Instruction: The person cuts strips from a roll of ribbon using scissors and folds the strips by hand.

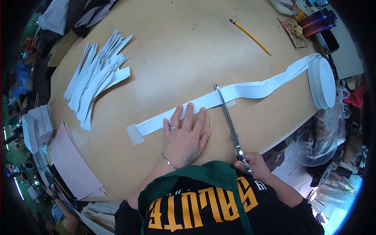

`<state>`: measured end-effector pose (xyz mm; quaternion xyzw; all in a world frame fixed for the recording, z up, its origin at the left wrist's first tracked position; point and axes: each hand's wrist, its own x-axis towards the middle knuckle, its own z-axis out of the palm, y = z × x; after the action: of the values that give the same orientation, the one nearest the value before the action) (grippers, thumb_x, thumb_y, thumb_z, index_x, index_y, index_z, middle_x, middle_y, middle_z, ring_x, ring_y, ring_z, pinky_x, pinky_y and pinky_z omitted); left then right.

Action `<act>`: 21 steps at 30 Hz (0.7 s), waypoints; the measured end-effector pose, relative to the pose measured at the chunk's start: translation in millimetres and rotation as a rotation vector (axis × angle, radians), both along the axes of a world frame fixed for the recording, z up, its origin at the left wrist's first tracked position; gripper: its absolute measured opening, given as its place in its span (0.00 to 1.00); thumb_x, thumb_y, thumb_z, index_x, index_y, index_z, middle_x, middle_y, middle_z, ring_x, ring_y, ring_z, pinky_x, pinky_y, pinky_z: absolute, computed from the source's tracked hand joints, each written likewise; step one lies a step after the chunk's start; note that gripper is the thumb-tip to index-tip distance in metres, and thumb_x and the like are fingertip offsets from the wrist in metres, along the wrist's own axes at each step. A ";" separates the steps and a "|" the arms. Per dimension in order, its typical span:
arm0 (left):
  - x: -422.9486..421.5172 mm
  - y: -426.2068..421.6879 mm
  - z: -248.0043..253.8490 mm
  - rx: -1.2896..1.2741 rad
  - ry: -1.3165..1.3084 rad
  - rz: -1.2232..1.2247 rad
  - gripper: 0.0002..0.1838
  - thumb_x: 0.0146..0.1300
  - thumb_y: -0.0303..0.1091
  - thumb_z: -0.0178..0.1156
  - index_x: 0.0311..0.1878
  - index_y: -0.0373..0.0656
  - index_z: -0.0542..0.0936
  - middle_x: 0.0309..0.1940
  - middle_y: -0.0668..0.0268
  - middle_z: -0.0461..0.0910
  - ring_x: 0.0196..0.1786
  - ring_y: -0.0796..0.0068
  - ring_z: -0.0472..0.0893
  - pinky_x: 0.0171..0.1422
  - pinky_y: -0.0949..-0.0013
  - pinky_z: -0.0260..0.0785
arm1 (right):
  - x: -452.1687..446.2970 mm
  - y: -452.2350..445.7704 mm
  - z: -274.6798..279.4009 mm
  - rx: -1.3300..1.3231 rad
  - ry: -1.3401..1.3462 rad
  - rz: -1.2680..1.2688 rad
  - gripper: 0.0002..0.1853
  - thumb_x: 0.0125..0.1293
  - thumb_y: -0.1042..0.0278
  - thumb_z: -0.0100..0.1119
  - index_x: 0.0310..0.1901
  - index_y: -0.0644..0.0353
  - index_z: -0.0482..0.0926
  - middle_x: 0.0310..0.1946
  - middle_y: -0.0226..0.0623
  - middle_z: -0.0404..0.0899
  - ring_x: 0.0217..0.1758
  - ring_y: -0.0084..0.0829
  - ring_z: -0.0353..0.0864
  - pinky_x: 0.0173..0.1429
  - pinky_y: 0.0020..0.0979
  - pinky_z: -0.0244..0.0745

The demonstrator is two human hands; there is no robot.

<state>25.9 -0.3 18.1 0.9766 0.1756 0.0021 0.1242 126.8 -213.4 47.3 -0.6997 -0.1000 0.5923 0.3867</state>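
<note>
A long white strip (176, 114) lies slantwise on the table, running right to a white roll (322, 83). My left hand (187, 135) rests flat with fingers spread, its fingertips on the strip. Metal scissors (229, 121) are in my right hand (254, 166), whose fingers are wrapped round the handles. The blades cross the strip to the right of my left hand. A pale piece of tape (135, 134) is at the strip's left end, and another pale piece (231, 103) shows beside the blades.
Cut white strips (94, 78) are heaped at the upper left. A yellow pencil (250, 37) lies at the upper right, near a dark tumbler (318, 22). Pinkish sheets (72, 164) lie at the lower left edge. Other people (23, 76) appear at the far left.
</note>
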 end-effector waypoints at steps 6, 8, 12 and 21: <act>2.0 0.9 6.5 -0.003 0.039 -0.006 0.33 0.56 0.49 0.62 0.65 0.54 0.68 0.64 0.55 0.62 0.68 0.49 0.58 0.61 0.36 0.59 | -1.0 -3.4 -5.3 -0.044 0.020 -0.029 0.21 0.59 0.51 0.65 0.26 0.65 0.78 0.16 0.22 0.68 0.22 0.14 0.63 0.25 0.23 0.60; 1.8 0.6 6.1 -0.008 0.043 -0.001 0.33 0.56 0.49 0.62 0.66 0.55 0.68 0.64 0.55 0.62 0.68 0.50 0.57 0.62 0.36 0.58 | -1.6 -0.7 -4.9 -0.039 0.014 -0.052 0.21 0.59 0.52 0.66 0.23 0.64 0.77 0.15 0.22 0.67 0.20 0.14 0.62 0.24 0.23 0.58; 1.7 -1.3 5.8 -0.031 0.062 0.021 0.33 0.56 0.49 0.62 0.66 0.56 0.68 0.65 0.56 0.60 0.70 0.51 0.55 0.63 0.35 0.55 | -3.3 1.6 -5.3 -0.035 0.017 -0.085 0.20 0.58 0.54 0.67 0.23 0.65 0.78 0.16 0.23 0.70 0.22 0.14 0.65 0.26 0.22 0.62; 1.3 -3.3 6.3 -0.053 0.086 0.048 0.33 0.55 0.49 0.62 0.66 0.57 0.68 0.66 0.58 0.59 0.70 0.53 0.54 0.64 0.35 0.54 | 14.9 -15.4 -2.2 0.047 0.202 -0.048 0.24 0.52 0.47 0.71 0.33 0.62 0.78 0.23 0.25 0.73 0.27 0.17 0.70 0.31 0.22 0.65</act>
<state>27.2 -3.5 24.4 0.9676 0.2044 -0.0416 0.1420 141.7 -228.8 45.0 -0.6295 -0.0575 0.6478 0.4252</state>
